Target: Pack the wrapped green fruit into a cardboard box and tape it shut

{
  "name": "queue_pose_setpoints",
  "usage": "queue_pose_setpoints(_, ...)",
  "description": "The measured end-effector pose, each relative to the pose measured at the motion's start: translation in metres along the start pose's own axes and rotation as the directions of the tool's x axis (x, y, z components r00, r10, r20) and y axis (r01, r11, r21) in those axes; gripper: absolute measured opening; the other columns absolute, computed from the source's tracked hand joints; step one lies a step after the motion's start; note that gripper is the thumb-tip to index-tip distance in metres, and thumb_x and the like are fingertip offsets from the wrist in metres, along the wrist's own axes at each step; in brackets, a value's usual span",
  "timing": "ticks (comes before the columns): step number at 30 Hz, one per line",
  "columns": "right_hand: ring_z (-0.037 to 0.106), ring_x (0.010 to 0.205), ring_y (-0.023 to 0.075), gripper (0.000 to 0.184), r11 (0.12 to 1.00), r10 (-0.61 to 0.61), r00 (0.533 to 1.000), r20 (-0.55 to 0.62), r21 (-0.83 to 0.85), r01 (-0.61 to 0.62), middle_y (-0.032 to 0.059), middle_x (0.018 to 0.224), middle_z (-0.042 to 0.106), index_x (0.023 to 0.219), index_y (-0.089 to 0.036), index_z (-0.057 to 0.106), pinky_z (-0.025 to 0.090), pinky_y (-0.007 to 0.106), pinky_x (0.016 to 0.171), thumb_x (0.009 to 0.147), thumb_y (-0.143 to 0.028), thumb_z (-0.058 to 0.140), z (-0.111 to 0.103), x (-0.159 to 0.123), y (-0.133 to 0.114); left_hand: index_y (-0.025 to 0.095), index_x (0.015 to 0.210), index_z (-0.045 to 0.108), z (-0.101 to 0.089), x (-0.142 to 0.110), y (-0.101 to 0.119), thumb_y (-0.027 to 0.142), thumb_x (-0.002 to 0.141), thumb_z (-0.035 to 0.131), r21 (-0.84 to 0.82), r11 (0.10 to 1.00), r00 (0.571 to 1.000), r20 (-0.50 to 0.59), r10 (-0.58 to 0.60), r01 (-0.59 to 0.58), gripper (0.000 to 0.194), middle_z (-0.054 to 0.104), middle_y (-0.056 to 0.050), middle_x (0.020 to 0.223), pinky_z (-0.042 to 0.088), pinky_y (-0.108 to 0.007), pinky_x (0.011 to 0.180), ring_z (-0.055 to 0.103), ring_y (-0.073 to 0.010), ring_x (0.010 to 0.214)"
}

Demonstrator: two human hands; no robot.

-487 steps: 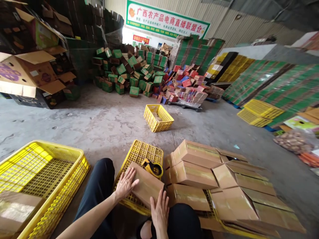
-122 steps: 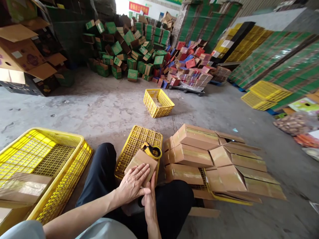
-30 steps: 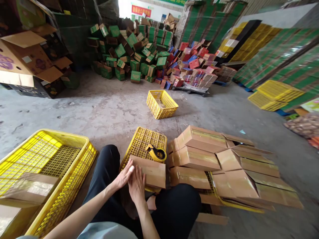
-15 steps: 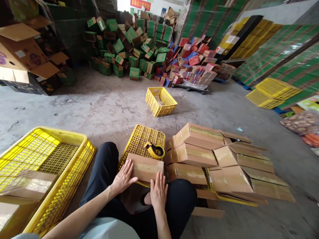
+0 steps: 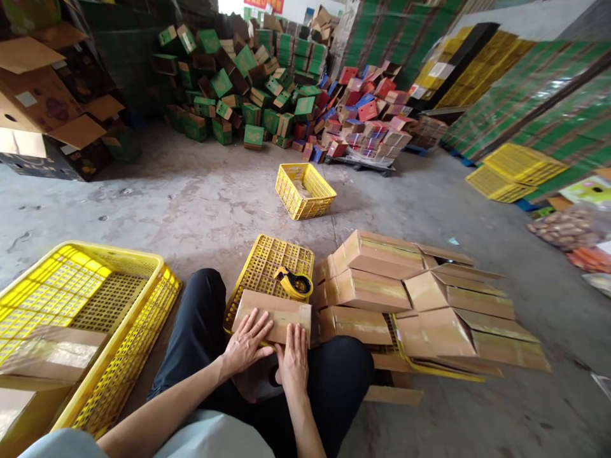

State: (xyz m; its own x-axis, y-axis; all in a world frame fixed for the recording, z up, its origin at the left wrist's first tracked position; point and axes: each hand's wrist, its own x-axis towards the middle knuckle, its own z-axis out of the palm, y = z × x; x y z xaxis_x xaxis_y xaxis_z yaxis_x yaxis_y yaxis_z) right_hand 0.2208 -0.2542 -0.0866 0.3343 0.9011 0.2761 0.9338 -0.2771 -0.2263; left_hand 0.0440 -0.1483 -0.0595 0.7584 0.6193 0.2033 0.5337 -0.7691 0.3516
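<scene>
A small brown cardboard box (image 5: pixel 286 312) lies on an upturned yellow plastic crate (image 5: pixel 267 254) between my knees. My left hand (image 5: pixel 248 340) rests flat across the box's near left part, fingers spread. Beside it my right hand (image 5: pixel 293 356) lies with outstretched fingers on the near edge, the thumbs of both hands close together. Neither hand grips anything. Just beyond the box, a yellow and black tape dispenser (image 5: pixel 293 284) sits on the crate. The side of the box nearest me is partly hidden by my hands.
Folded cardboard boxes (image 5: pixel 377 280) are stacked close on my right. A large yellow crate (image 5: pixel 157 273) holding cardboard boxes (image 5: pixel 57 353) stands at my left. Ahead on the concrete floor is another yellow crate (image 5: pixel 305 197). Piles of green boxes (image 5: pixel 252 114) and red boxes (image 5: pixel 367 111) lie behind.
My left hand has slid right and farther onto the box. My right hand has shifted slightly left, bringing the two hands closer. The view has moved a little.
</scene>
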Motion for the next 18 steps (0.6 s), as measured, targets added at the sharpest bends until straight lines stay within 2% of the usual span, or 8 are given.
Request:
queue_pose_setpoints(4,0.044,0.150,0.0350,0.063,1.000,-0.012,1.000,0.008,0.010,0.012,0.0200,0.158,0.052,0.158,-0.015,0.048,0.042,0.051,0.119,0.110,-0.049,0.026,-0.004,-0.003,0.007,0.027,0.168,0.027,-0.011,-0.007,-0.022,0.070,0.103,0.040,-0.029,0.999,1.000,0.018,0.024,-0.024,0.078,0.038,-0.008,0.168,0.037,-0.051,0.124,0.035,-0.0318,0.156)
queue_pose_setpoints(8,0.043,0.151,0.0364,0.064,0.999,0.033,0.999,0.022,0.002,-0.034,0.0203,0.159,0.051,0.160,-0.014,0.046,0.039,0.053,0.121,0.110,-0.047,0.025,-0.005,-0.011,-0.001,0.023,0.170,0.019,-0.016,-0.016,-0.036,0.066,0.106,0.037,-0.018,0.999,0.999,-0.025,-0.048,0.048,0.079,0.036,-0.013,0.169,0.038,-0.050,0.123,0.035,-0.0318,0.156)
queue_pose_setpoints(13,0.045,0.150,0.0360,0.063,1.000,-0.003,0.997,0.076,-0.004,0.004,0.0214,0.162,0.048,0.161,-0.010,0.042,0.039,0.054,0.120,0.110,-0.044,0.028,0.000,-0.005,-0.034,0.019,0.170,0.016,-0.007,-0.018,-0.033,0.065,0.106,0.037,-0.024,0.992,0.985,-0.118,-0.122,0.120,0.082,0.035,-0.019,0.168,0.039,-0.054,0.122,0.030,-0.0356,0.157)
queue_pose_setpoints(18,0.045,0.151,0.0315,0.056,0.993,-0.106,0.986,0.129,0.061,0.099,0.0149,0.162,0.050,0.158,-0.013,0.049,0.037,0.049,0.123,0.110,-0.038,0.033,0.004,0.027,-0.071,0.019,0.168,0.024,-0.002,-0.016,-0.036,0.065,0.107,0.036,-0.035,0.994,0.988,-0.108,-0.111,0.108,0.078,0.036,-0.019,0.168,0.039,-0.053,0.122,0.032,-0.0347,0.157)
